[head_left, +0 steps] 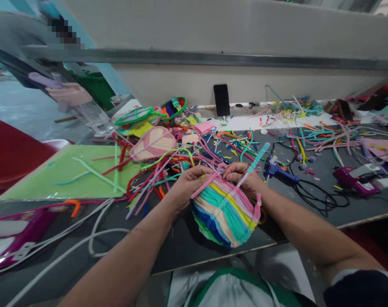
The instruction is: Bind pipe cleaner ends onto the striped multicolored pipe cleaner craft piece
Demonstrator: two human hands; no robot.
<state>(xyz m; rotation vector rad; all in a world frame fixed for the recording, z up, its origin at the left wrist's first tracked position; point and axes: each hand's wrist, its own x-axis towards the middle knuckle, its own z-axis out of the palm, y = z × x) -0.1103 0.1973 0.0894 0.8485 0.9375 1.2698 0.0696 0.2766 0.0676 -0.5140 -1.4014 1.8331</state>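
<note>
Near the table's front edge, a round piece made of rows of striped pipe cleaners [226, 215] lies tilted between my hands, in pink, yellow, teal, cream and blue. A pink pipe cleaner [207, 185] bends along its upper edge. My left hand [191, 183] has its thumb and fingers closed on that strip at the left. My right hand [245, 178] pinches at the top edge, close to the bend; its fingertips partly hide the strip. A lilac and aqua stem [259, 157] sticks out past my right hand.
Loose pipe cleaners [168, 164] cover the table's middle. A blue glue gun [282, 171] with black cable lies at right, purple devices [357, 181] further right. A green sheet [66, 170] and a clear bottle [88, 108] are left. A phone [221, 100] leans at the back.
</note>
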